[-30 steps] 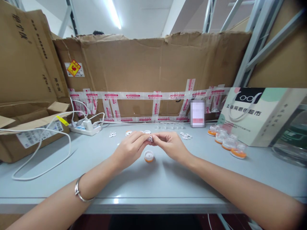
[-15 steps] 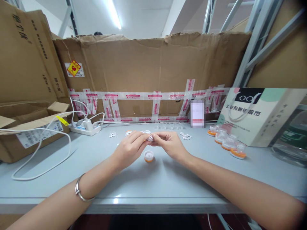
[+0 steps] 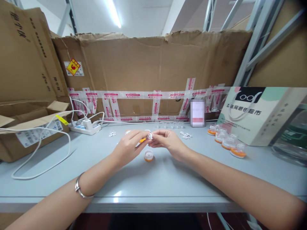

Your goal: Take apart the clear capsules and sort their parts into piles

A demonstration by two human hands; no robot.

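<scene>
Both hands meet above the middle of the table. My left hand (image 3: 128, 145) is closed round a small orange piece (image 3: 143, 140), most of which its fingers hide. Between the two hands shows a small white plastic part (image 3: 150, 136). With thumb and forefinger my right hand (image 3: 170, 143) pinches the right side of that part. Whether the orange and white pieces are joined I cannot tell. Just below the hands a round white cup with an orange base (image 3: 148, 155) stands upright on the table. More white and orange pieces are partly hidden behind my left hand.
Small white parts lie in a left pile (image 3: 112, 134) and a right pile (image 3: 186, 135). Clear round pieces (image 3: 170, 126) line the back. Several orange-based assemblies (image 3: 237, 153) stand right, by a paper bag (image 3: 242, 118). A power strip (image 3: 86, 128) with looping cables is left.
My left fingers have shifted, so the orange piece shows more now. The white part between the hands has turned slightly. The cup stays in place.
</scene>
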